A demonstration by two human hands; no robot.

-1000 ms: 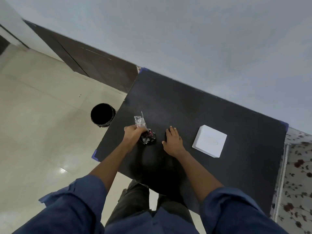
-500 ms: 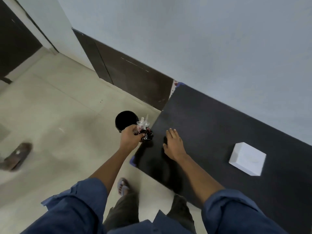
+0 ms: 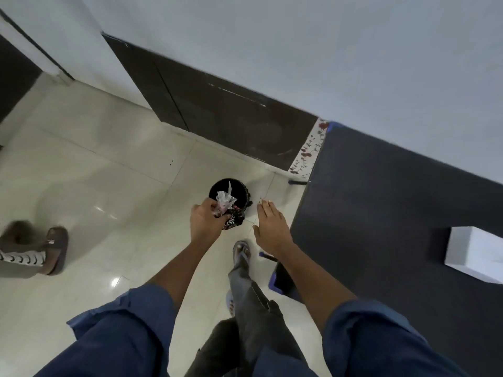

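The left hand (image 3: 204, 221) grips a crumpled wad of clear and black printed plastic wrappers (image 3: 228, 212) over the near rim of the round black floor bin (image 3: 246, 192), with the right hand (image 3: 270, 227) open beside it, so it is best centred over the mouth before releasing.

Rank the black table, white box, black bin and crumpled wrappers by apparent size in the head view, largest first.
1. black table
2. white box, partly cropped
3. black bin, farther off, so unsure
4. crumpled wrappers
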